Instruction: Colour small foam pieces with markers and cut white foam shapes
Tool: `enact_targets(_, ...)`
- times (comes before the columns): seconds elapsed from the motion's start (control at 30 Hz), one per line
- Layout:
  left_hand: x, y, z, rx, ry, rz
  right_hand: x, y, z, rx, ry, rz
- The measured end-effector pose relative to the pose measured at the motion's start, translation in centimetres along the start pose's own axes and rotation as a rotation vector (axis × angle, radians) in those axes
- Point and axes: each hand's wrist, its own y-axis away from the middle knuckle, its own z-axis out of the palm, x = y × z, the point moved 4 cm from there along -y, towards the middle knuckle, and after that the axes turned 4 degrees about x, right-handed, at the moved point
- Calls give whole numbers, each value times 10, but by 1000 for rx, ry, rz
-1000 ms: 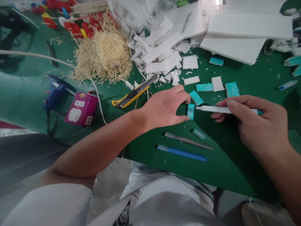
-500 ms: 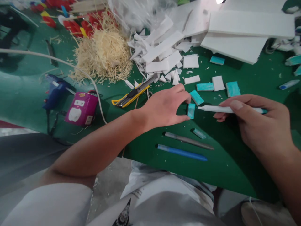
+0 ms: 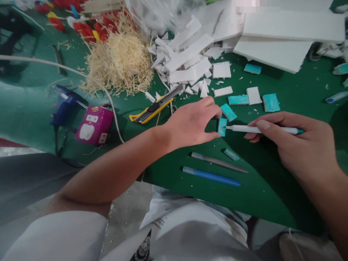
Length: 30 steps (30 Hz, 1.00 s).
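Note:
My left hand (image 3: 191, 121) pinches a small turquoise-coloured foam block (image 3: 222, 127) by its ends, between thumb and forefinger. My right hand (image 3: 299, 136) grips a white felt-tip marker (image 3: 246, 129) with a teal end, its tip touching the block's coloured face. Beyond the fingers lie another turquoise block (image 3: 228, 112), a longer turquoise strip (image 3: 238, 100), a plain white piece (image 3: 253, 95) and a turquoise square (image 3: 271, 103). Nearer to me are a clear teal pen cap (image 3: 231, 154), a grey marker (image 3: 219, 162) and a blue marker (image 3: 211, 176).
A yellow box cutter (image 3: 156, 108) lies with its blade out, left of the white foam scraps (image 3: 187, 61). Further left are wood shavings (image 3: 127, 59), a blue glue gun (image 3: 65, 105) and a magenta power socket box (image 3: 94, 125). White foam sheets (image 3: 290, 27) lie at the back right.
The marker has moved left, its tip going from just beside the block onto its face. My left hand keeps its pinch on the block.

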Motion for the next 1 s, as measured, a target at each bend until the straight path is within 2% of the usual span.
enact_targets(0.2, 0, 0, 0, 1, -2, 4, -1, 4, -1, -19, 105, 21)
enact_targets(0.37, 0, 0, -1, -2, 8, 5, 1, 2, -1, -8, 62, -68)
enact_targets(0.73, 0, 0, -1, -13, 24, -5, 2, 2, -1, -33, 113, -52)
enact_targets(0.87, 1, -1, -1, -17, 22, -9, 3, 1, -2, 18, 116, -58)
enact_targets(1.0, 1, -1, -1, -27, 19, -18, 5, 2, -1, -20, 116, -64)
